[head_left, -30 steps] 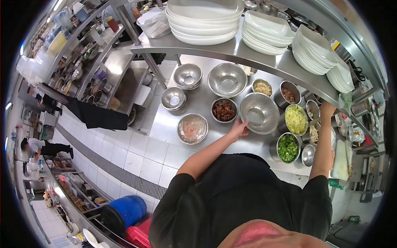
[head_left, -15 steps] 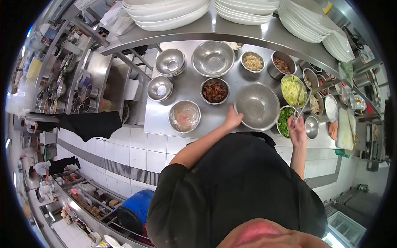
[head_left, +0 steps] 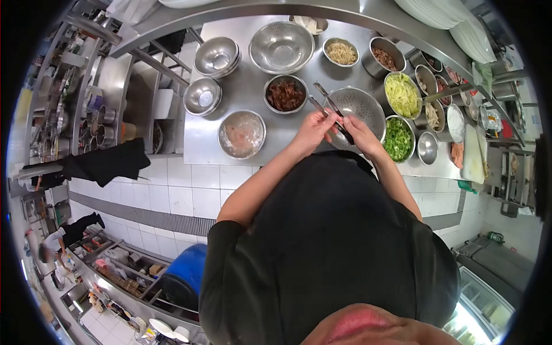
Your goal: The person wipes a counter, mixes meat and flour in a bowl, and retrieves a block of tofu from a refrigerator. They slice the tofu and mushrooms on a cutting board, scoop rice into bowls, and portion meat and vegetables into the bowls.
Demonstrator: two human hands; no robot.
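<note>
Both hands are closed on a pair of metal tongs (head_left: 322, 94) in front of me. My left hand (head_left: 313, 131) pinches the tongs from the left, its fingers bunched near the middle. From the other side, my right hand (head_left: 361, 135) grips the dark lower part. The tips point up and away, slightly parted, with no food between them. Behind and under the hands lies a perforated steel colander (head_left: 368, 106), partly covered by them. A bowl of brown cooked meat (head_left: 286, 95) sits left of the tongs. Chopped green herbs (head_left: 398, 140) fill a container just right of my right hand.
Shredded pale-green vegetable (head_left: 402, 95), bean sprouts (head_left: 341, 53) and a bowl with whitish residue (head_left: 241, 134) stand around. Stacked steel bowls (head_left: 217, 56) are at the left. An overhead shelf (head_left: 276, 12) crosses the far side. Another person (head_left: 54, 244) stands far left.
My left hand has let go of the colander's rim and taken hold of the tongs. My right hand has brought the tongs leftward from the vegetable containers. The view has shifted.
</note>
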